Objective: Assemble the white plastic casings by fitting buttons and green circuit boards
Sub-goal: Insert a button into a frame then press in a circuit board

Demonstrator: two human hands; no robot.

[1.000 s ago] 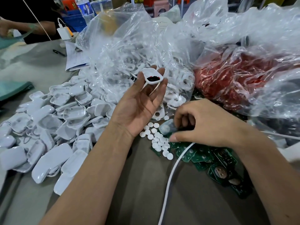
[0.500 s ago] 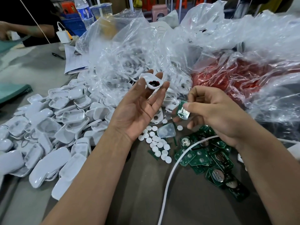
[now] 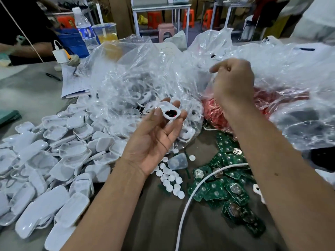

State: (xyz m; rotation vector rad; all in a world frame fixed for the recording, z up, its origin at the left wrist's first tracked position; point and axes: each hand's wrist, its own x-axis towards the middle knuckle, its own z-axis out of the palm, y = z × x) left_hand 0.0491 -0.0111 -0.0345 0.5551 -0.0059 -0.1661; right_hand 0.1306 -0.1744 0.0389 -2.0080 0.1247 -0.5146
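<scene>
Green circuit boards (image 3: 226, 185) are lying nearest; the left hand (image 3: 154, 142) is pinching a small white plastic casing (image 3: 171, 112) hollow-up — best kept level — while the right hand (image 3: 233, 78) is curling beyond, contents unclear.

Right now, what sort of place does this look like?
Probably a small electronics assembly workshop: heaps of white plastic casings and green circuit boards cover a shared table, with bulk parts in clear plastic bags.
</scene>
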